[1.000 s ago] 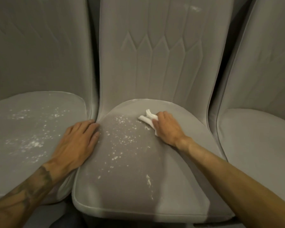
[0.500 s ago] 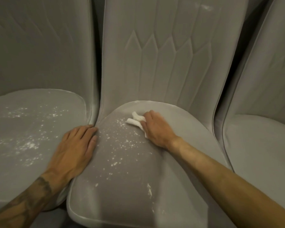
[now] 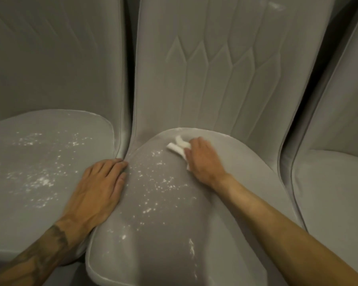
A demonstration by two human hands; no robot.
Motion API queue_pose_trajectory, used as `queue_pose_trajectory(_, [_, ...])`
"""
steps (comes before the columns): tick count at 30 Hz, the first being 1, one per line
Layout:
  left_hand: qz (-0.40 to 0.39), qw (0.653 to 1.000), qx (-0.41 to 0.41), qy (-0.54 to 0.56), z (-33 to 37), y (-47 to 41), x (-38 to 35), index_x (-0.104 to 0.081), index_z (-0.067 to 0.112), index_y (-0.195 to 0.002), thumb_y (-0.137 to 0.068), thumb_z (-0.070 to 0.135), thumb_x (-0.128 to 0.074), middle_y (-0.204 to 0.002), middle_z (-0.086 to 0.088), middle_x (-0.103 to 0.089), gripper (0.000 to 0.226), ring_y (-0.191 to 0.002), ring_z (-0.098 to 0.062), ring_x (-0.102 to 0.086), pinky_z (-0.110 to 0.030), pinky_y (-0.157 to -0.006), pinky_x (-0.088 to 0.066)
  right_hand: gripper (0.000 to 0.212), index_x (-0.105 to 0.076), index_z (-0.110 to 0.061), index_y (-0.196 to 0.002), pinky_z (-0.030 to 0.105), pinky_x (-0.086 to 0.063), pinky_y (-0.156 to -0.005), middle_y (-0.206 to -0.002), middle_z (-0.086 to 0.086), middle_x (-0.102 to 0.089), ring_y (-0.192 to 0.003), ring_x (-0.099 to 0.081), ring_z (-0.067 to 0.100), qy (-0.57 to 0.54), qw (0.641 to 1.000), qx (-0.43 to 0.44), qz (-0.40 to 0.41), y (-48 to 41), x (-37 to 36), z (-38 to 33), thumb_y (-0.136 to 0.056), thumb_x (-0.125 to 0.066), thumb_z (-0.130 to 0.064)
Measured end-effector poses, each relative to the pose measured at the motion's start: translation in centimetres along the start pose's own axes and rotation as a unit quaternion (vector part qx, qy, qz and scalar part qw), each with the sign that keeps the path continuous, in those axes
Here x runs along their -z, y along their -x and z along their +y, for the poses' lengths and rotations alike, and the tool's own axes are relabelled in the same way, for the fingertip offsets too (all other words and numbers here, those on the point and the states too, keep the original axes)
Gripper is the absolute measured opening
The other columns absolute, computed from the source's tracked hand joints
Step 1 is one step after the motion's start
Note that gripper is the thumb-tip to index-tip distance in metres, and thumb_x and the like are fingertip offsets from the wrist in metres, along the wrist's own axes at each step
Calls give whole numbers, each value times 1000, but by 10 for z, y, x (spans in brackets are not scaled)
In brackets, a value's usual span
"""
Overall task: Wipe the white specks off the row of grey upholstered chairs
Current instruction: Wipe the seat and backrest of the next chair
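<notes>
Three grey upholstered chairs stand side by side. The middle chair's seat [image 3: 246, 182] carries white specks [image 3: 159, 182] across its left half and a streak near its front edge. My right hand [image 3: 205, 159] presses a white cloth [image 3: 179, 147] flat on the back of that seat, and the cloth sticks out past my fingers to the left. My left hand [image 3: 99, 188] lies flat, fingers together, on the seat's left edge by the gap between chairs, holding nothing. The left chair's seat [image 3: 74, 124] is also dusted with white specks [image 3: 39, 178].
The right chair's seat [image 3: 335, 193] shows no specks. Tall quilted backrests [image 3: 225, 65] rise close behind all the seats. A faint white smear marks the top of the middle backrest [image 3: 274, 6]. Narrow dark gaps separate the chairs.
My right hand with the cloth has slid left and toward the back of the middle seat. My left hand has stayed on the seat's left edge. The view has moved closer.
</notes>
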State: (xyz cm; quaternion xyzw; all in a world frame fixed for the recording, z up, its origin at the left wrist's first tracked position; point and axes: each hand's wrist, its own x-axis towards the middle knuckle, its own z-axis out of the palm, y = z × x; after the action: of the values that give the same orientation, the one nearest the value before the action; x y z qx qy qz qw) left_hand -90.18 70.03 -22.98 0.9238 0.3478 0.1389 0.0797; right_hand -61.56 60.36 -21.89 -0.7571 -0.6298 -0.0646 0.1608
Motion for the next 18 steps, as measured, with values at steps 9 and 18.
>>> queue_pose_trajectory(9, [13,1000,-3,4,-6,-1,-4,-60,16,-138,-108,36,-30,-135,-3,-61,47,-123,-23,-54,-41,-109,-39,27,-52,-8,-113,43,-37,-84,-112,14,-52,-94,-46,30,-74,995,68,-20,-21,-29,-46,-107,-38,-30])
queue_pose_trajectory(18, [26,1000,10,7,-5,1,-6,-61,17,-136,-107,37,-28,-132,-1,-62,48,-120,-21,-55,-37,-108,-38,31,-50,-3,-125,45,-37,-95,-124,19,-52,-109,-48,37,-1,999,-26,-33,-52,-25,-45,-104,-47,-25])
